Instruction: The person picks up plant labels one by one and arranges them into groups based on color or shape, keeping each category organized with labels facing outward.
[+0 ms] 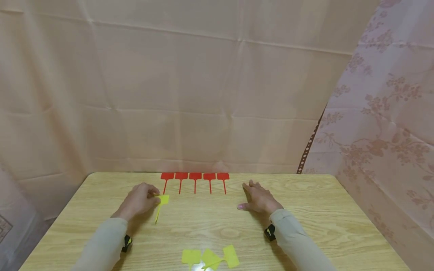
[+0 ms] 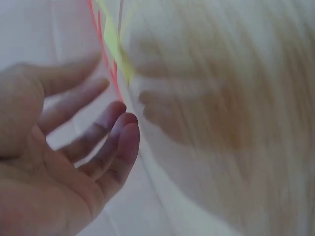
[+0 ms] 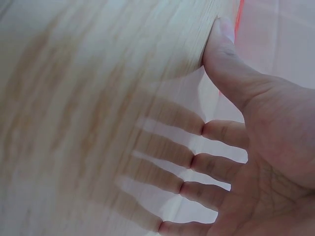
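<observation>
Where a yellow tag [image 1: 164,199] sits just nearside of the leftmost red tag [image 1: 167,176], the left hand [image 1: 138,199] adjoins it; pinching cannot be confirmed. The right hand [image 1: 259,198] touches the table [image 1: 203,222], fingers extended.

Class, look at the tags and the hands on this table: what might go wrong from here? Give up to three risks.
1. The slanted yellow tag at the left hand could end up crooked against the neat row of red tags.
2. Those red tags lie along the far edge of the table, so a careless brush might push one off.
3. Among the loose yellow tags nearest the person, one stem crosses another tag, so lifting one may drag its neighbour.
</observation>
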`<state>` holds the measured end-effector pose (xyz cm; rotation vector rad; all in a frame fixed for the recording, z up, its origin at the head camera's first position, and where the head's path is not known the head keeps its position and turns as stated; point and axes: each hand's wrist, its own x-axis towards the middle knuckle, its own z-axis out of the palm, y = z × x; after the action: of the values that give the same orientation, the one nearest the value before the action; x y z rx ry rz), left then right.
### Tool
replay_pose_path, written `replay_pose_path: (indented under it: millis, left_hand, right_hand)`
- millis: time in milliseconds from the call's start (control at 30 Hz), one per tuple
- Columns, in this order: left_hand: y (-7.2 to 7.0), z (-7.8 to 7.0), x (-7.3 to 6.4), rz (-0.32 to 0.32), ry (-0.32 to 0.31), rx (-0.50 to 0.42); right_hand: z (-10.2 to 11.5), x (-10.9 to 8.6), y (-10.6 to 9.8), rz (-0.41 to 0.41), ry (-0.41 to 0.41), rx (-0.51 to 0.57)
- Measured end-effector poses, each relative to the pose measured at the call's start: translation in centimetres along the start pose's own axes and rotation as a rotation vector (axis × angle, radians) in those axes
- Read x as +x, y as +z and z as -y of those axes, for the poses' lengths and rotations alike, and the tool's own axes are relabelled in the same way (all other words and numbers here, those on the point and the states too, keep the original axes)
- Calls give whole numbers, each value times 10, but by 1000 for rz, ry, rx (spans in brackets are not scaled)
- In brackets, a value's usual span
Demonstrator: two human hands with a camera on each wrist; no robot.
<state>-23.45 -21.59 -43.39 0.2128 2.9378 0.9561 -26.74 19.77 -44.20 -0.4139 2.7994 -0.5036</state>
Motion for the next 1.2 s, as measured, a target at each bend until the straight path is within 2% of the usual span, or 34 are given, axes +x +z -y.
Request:
replay_pose_path:
  millis: [233, 300, 533, 667, 933, 1200]
  left_hand:
    - [-12, 7, -11, 113, 164, 87]
    - [-15, 8, -13, 137, 181, 93]
    - [-17, 7, -17, 221, 134, 90]
    - [-15, 9, -16, 226, 128, 105]
    - [-13, 5, -13, 224, 63, 102]
    - [-13, 5, -13, 226, 112, 98]
  right_hand:
    - [0, 0, 0, -1, -9, -11]
    - [-1, 0, 0, -3, -13, -12]
    - [-1, 0, 1, -4, -17, 1]
    - [-1, 0, 1, -4, -14, 7]
    - [-1, 2, 1, -3, 5, -2]
    - [-2, -1, 0, 7, 3, 19]
